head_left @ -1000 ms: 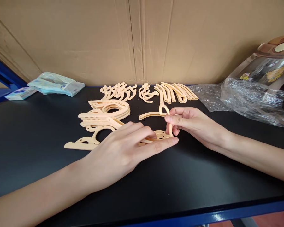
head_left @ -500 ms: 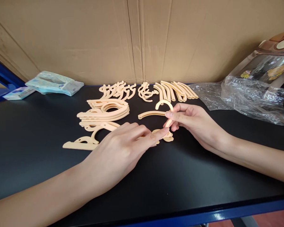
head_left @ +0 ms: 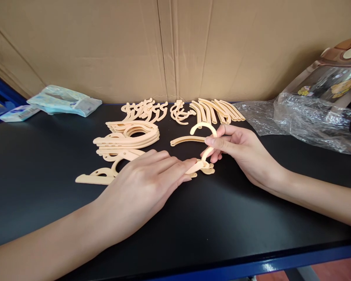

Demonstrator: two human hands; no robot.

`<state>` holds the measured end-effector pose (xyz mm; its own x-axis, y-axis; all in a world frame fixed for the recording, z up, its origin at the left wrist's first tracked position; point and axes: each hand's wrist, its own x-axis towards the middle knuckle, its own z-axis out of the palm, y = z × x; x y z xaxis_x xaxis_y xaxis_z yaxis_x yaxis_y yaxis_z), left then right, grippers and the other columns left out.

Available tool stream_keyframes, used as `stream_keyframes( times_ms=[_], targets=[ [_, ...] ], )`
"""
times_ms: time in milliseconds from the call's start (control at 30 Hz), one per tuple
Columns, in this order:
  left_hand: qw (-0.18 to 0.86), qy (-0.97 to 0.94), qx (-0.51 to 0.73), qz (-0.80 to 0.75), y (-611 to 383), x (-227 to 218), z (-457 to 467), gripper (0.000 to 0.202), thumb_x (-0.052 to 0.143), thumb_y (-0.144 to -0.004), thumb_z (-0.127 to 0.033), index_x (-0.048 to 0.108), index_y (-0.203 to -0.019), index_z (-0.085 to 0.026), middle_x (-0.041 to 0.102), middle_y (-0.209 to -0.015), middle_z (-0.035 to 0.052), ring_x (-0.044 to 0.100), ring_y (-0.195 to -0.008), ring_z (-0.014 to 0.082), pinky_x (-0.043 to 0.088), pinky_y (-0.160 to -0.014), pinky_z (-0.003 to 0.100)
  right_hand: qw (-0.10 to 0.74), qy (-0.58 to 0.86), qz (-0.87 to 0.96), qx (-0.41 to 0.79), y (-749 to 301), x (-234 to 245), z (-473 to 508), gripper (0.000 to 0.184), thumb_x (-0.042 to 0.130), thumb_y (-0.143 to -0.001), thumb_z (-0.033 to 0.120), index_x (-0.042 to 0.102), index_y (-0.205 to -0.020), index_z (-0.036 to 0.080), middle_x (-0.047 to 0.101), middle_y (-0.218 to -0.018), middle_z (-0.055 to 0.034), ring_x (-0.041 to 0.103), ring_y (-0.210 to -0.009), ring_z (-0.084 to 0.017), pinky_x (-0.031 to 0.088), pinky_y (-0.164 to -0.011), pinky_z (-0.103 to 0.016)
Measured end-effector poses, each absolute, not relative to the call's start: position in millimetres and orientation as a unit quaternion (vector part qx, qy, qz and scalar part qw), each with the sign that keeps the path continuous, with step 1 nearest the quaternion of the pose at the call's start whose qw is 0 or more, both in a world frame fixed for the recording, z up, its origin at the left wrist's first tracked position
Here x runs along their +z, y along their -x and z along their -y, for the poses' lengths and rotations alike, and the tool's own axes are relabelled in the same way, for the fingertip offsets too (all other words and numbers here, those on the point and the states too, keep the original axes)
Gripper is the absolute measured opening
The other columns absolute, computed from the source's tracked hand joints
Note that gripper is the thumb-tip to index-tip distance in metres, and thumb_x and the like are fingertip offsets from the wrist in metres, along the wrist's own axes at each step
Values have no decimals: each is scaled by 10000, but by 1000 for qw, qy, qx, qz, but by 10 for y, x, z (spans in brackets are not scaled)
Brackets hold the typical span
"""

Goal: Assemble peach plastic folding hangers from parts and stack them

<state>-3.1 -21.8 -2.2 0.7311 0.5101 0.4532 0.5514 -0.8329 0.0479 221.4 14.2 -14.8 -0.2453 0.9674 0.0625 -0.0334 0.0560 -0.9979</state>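
Note:
My left hand (head_left: 146, 187) lies fingers-forward on a peach plastic hanger body (head_left: 199, 167) on the black table (head_left: 46, 156), pressing it down with flat, nearly closed fingers. My right hand (head_left: 240, 150) pinches a peach hook piece (head_left: 203, 127) between thumb and fingers, its curved top standing upright and its stem reaching down to the hanger body. A loose hanger arm (head_left: 187, 139) lies just behind the hook. To the left sits a stack of hanger bodies (head_left: 128, 138), and one single piece (head_left: 98, 177) lies nearer me.
Rows of small hooks (head_left: 144, 110) and straight arms (head_left: 219, 110) line the back by the cardboard wall (head_left: 105, 47). Crumpled clear plastic (head_left: 304, 121) and a bottle sit at right. Blue-white packets (head_left: 64, 100) lie at far left. The table's blue front edge (head_left: 280, 265) runs below.
The right hand has tilted the hook upright and seated its stem at the hanger body. The left hand's fingers drew back slightly and flattened on the body.

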Motion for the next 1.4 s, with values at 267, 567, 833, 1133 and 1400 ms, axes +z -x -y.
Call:
stream_keyframes(
  times_ms=[267,567,833,1133,1400],
  targets=[
    [65,918,-234,312,14,-17,218,259,460,-994,-160,607,-1206,-129,635,-772,10,576,-681,164,423,-611,283,455,409,590,526,-2204,-125,-123,280,775,-774,409,583,-758,206,668,-618,28,632,-582,-125,462,-587,-253],
    [-95,864,-257,422,42,91,269,176,547,-899,-177,571,-1062,-239,669,-793,-64,589,-559,81,430,-493,198,446,398,642,480,-2215,-100,-110,210,741,-816,403,648,-813,215,681,-682,16,628,-655,-126,482,-652,-256],
    [-500,711,-276,411,87,121,209,315,523,-958,-284,435,-1259,-259,635,-765,-45,587,-456,87,494,-350,175,405,418,782,224,-2365,-150,-248,123,657,-884,363,648,-868,241,700,-853,-17,643,-810,-191,468,-774,-337],
    [-679,487,-279,473,127,286,102,302,675,-803,-186,559,-1073,-255,607,-882,-15,585,-537,96,559,-384,194,282,388,877,40,-2402,-230,-392,178,616,-912,244,656,-1079,196,702,-1075,-58,609,-1033,-239,438,-911,-392],
    [-664,467,-323,488,37,294,111,188,579,-921,-286,641,-1078,-205,626,-782,16,533,-459,110,529,-297,235,243,405,881,0,-2404,-282,-396,153,582,-941,273,686,-1004,179,659,-961,-62,608,-962,-225,446,-887,-382]
  ],
)
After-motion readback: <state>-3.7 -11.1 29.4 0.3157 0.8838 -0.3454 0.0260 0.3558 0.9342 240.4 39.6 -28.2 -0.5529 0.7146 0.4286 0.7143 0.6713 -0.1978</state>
